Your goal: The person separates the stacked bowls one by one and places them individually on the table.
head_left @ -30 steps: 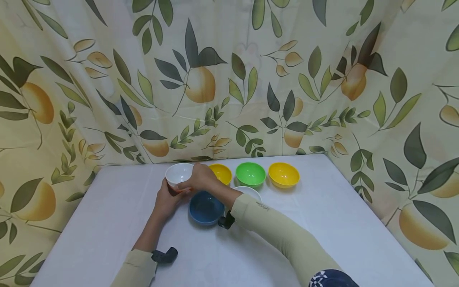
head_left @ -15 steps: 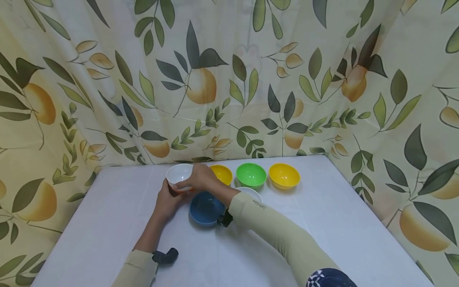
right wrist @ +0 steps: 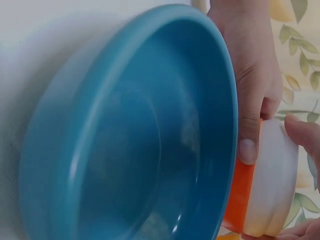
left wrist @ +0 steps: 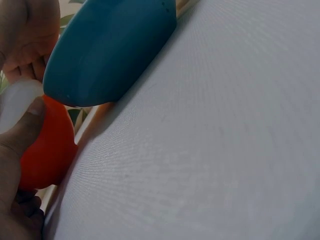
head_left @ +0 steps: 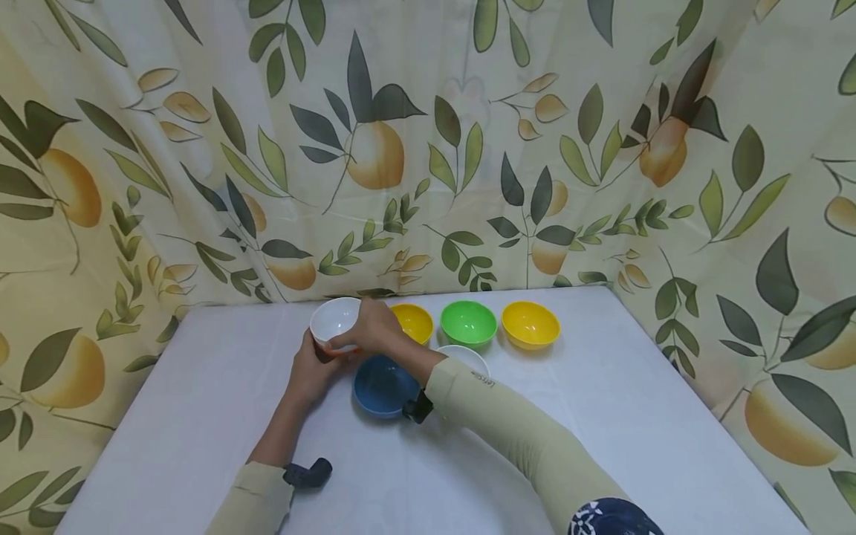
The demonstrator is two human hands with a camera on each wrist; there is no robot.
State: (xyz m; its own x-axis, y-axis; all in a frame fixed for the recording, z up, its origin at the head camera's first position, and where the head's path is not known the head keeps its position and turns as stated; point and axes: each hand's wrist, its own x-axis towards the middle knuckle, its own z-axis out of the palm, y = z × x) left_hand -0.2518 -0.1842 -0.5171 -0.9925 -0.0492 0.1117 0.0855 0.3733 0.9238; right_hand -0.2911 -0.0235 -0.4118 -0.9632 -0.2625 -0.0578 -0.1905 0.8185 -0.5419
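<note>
At the far left of the table, a white bowl (head_left: 334,321) sits inside an orange bowl (left wrist: 50,150). My left hand (head_left: 313,371) holds the orange bowl from the near left, its thumb on the orange side by the rim in the right wrist view. With its thumb and fingers, my right hand (head_left: 376,331) grips the white bowl at its right side, as the right wrist view shows with the white bowl (right wrist: 272,175) between them. A blue bowl (head_left: 383,388) stands just nearer, under the right wrist. Most of the orange bowl is hidden in the head view.
A yellow bowl (head_left: 416,321), a green bowl (head_left: 468,324) and another yellow bowl (head_left: 530,325) line the back of the table. Behind the right forearm, a second white bowl (head_left: 468,358) is partly hidden. A patterned curtain (head_left: 428,245) hangs behind the table's far edge.
Both hands keep their hold on the stacked bowls, almost in place. The white bowl appears slightly higher against the orange one; the other bowls have not moved.
</note>
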